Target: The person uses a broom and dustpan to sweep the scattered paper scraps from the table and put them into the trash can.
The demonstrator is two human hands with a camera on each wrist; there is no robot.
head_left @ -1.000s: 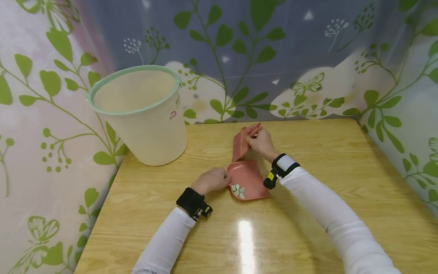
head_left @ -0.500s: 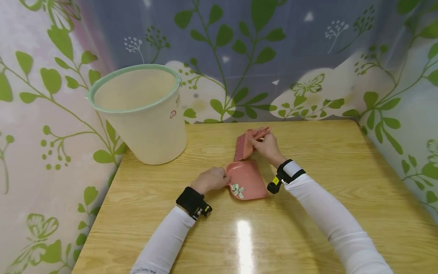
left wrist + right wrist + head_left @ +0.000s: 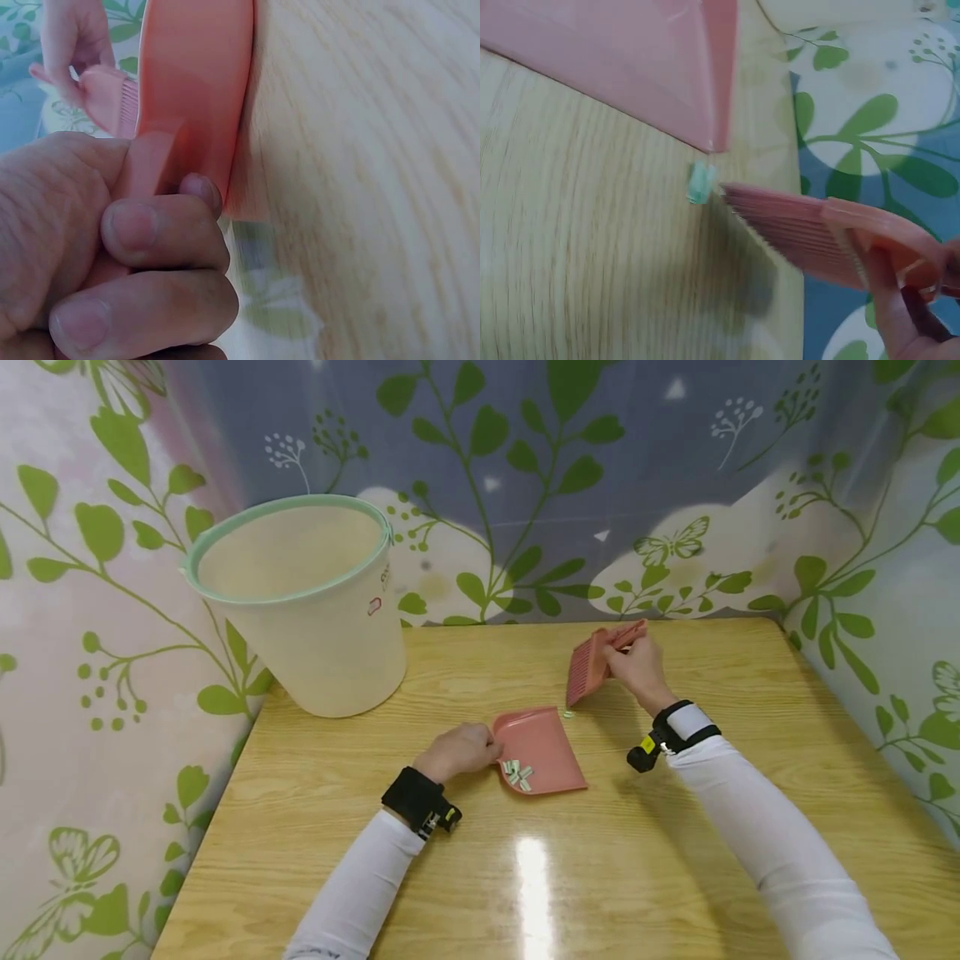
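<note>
The flat pink plastic dustpan (image 3: pixel 542 749) lies mid-tabletop, small pale green-white scraps (image 3: pixel 517 773) at its near corner. The left hand (image 3: pixel 459 751) pinches its handle. Beyond its far right corner, one green scrap (image 3: pixel 567 714) lies by the pink bristled hand brush (image 3: pixel 587 664), gripped by the right hand (image 3: pixel 636 666). Bare glossy wooden tabletop (image 3: pixel 675 860) surrounds the dustpan.

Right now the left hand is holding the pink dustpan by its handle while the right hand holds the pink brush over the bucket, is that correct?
Not quite: the brush is not over the bucket. The head view shows the right hand holding it above the table, to the right of the dustpan, with the bucket far off at the table's left rear corner. The left hand does hold the dustpan's handle.
</note>
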